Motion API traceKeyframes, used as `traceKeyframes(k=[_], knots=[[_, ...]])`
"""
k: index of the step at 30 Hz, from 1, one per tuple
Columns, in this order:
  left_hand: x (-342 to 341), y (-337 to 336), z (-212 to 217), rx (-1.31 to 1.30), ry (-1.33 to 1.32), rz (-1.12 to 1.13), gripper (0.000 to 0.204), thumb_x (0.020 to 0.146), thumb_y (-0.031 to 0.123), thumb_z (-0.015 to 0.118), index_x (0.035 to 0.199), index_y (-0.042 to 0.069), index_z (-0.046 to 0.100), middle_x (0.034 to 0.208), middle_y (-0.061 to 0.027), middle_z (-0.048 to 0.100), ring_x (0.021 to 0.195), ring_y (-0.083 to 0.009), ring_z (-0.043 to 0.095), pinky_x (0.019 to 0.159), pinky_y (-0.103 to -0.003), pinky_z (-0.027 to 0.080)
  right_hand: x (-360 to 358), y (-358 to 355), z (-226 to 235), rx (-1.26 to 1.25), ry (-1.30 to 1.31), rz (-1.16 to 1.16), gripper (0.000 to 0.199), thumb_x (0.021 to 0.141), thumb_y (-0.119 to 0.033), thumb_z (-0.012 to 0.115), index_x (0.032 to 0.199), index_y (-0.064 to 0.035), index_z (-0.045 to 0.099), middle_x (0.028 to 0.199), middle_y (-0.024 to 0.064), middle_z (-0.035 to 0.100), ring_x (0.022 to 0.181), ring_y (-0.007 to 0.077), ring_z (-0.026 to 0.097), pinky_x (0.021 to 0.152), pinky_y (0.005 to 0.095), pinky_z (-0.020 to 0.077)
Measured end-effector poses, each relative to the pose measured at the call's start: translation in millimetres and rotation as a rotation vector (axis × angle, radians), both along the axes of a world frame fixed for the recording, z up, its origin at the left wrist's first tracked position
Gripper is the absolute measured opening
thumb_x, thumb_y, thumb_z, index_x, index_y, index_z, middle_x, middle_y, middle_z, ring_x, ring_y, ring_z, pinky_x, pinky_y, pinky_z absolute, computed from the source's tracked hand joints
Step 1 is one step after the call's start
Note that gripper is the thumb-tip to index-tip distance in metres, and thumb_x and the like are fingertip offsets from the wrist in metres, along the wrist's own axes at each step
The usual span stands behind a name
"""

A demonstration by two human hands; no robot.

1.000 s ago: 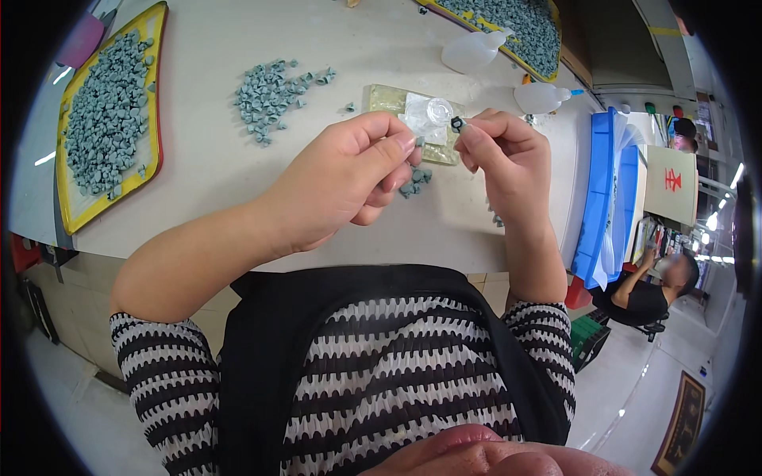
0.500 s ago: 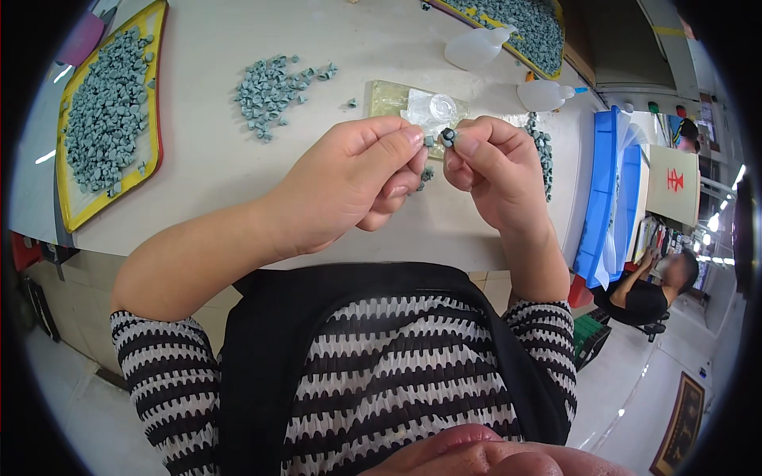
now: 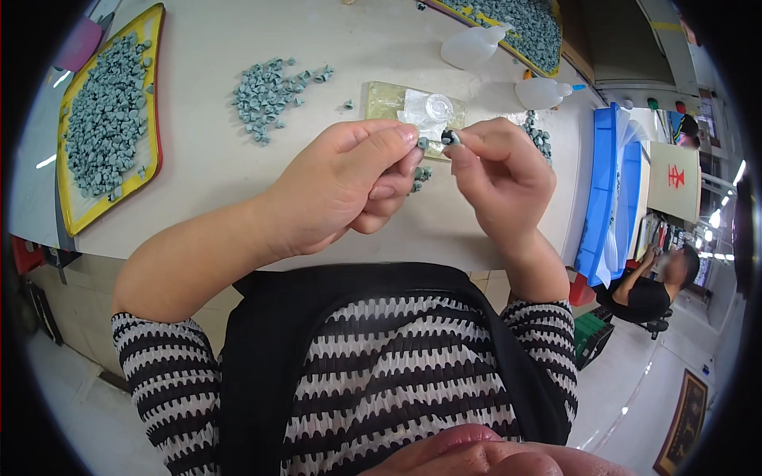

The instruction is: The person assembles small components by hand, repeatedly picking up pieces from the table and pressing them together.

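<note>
A tiny grey part (image 3: pixel 423 143) is pinched in the left hand (image 3: pixel 349 186), a dark one (image 3: pixel 450 137) in the right hand (image 3: pixel 498 176), both above the table (image 3: pixel 206 166); seemingly mid-joining, needing careful lining up, loose pile (image 3: pixel 268 95) beyond

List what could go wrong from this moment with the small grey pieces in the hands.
The left hand and right hand pinch tiny grey pieces at the fingertips above the table; one may slip and fall near the edge. A dropped piece could land among the loose grey pile and get mixed in.
</note>
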State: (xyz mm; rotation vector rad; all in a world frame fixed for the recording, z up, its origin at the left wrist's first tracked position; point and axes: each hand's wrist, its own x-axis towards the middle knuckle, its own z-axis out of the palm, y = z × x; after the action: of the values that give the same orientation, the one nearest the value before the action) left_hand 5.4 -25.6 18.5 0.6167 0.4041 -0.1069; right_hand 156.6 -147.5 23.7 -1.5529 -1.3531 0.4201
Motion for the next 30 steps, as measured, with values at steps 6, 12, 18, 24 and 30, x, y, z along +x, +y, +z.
traceKeyframes(k=[6, 12, 18, 24, 30], knots=[[2.4, -1.9, 0.8, -0.076, -0.029, -0.026, 0.029, 0.094, 0.033, 0.041, 0.076, 0.01, 0.041, 0.058, 0.0042, 0.032, 0.047, -0.0051, 0.024, 0.04, -0.021, 0.017, -0.6, 3.4, 0.6, 0.266, -0.487, 0.009, 0.025, 0.063, 0.01, 0.069, 0.086, 0.003, 0.064, 0.076, 0.0104, 0.06, 0.061, 0.0175, 0.057, 0.05, 0.0243, 0.046], [4.2, -2.2, -0.4, -0.019, -0.009, -0.028, 0.036, 0.093, 0.035, 0.04, 0.066, 0.013, 0.034, 0.053, 0.0042, 0.027, 0.045, -0.0068, 0.023, 0.04, -0.023, 0.016, 2.1, 2.4, -1.5, 0.292, -0.527, 0.049, 0.026, 0.062, 0.009, 0.07, 0.086, 0.004, 0.063, 0.077, 0.0098, 0.059, 0.061, 0.0179, 0.057, 0.051, 0.0256, 0.0462], [2.5, -1.7, -3.8, -0.078, -0.035, -0.038, 0.035, 0.094, 0.033, 0.042, 0.067, 0.011, 0.037, 0.056, 0.0036, 0.032, 0.047, -0.0059, 0.023, 0.041, -0.022, 0.017, 2.4, 0.9, 1.9, 0.294, -0.593, 0.127, 0.027, 0.066, 0.012, 0.068, 0.091, 0.0049, 0.061, 0.081, 0.0106, 0.058, 0.064, 0.0192, 0.057, 0.054, 0.0267, 0.0466], [3.6, -3.7, -2.5, -0.09, -0.034, -0.045, 0.035, 0.094, 0.034, 0.042, 0.068, 0.011, 0.039, 0.056, 0.0038, 0.033, 0.047, -0.0057, 0.024, 0.041, -0.022, 0.018, 3.1, 0.8, -1.0, 0.317, -0.665, 0.136, 0.029, 0.065, 0.012, 0.068, 0.092, 0.0059, 0.061, 0.081, 0.011, 0.057, 0.064, 0.0197, 0.057, 0.054, 0.0273, 0.0469], [2.7, -5.7, -2.9, -0.113, -0.069, -0.031, 0.034, 0.095, 0.034, 0.041, 0.07, 0.01, 0.04, 0.058, 0.0037, 0.033, 0.047, -0.0056, 0.026, 0.041, -0.022, 0.019, 1.1, 0.6, -3.6, 0.323, -0.704, 0.117, 0.029, 0.064, 0.013, 0.068, 0.091, 0.0056, 0.061, 0.082, 0.011, 0.057, 0.064, 0.0201, 0.057, 0.054, 0.0273, 0.0471]])
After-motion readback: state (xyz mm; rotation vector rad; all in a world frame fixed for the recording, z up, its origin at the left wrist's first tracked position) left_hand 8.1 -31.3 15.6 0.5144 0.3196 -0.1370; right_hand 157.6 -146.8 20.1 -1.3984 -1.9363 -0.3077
